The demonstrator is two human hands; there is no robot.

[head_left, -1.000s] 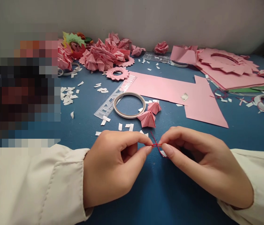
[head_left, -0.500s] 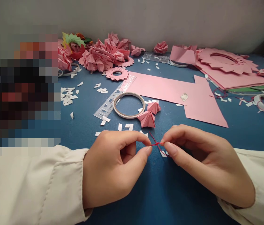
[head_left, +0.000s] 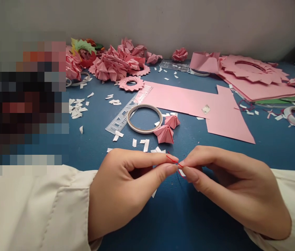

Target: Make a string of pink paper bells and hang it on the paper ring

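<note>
Tabletop (head_left: pixel 95 143), blue and strewn with paper; flat on it, beyond the hands, a pink sheet (head_left: pixel 184 99); at the near side, left hand (head_left: pixel 129 190) and right hand (head_left: pixel 236 191), fingertips almost meeting, each narrowed to a thumb-and-forefinger pinch on red thread (head_left: pixel 172 160); farther off, a clear ruler (head_left: pixel 118 120) overlapping the sheet's left end, then a tape roll (head_left: pixel 143 131) and, just beside it, two folded pink pieces (head_left: pixel 164 134); lastly white scraps (head_left: pixel 134 143), and the thread itself, slanting across the left forefinger, with a strand curving below; cannot tell whether knotted; best to pinch close to the crossing, pull evenly, and hold loose ends clear of scraps.
</note>
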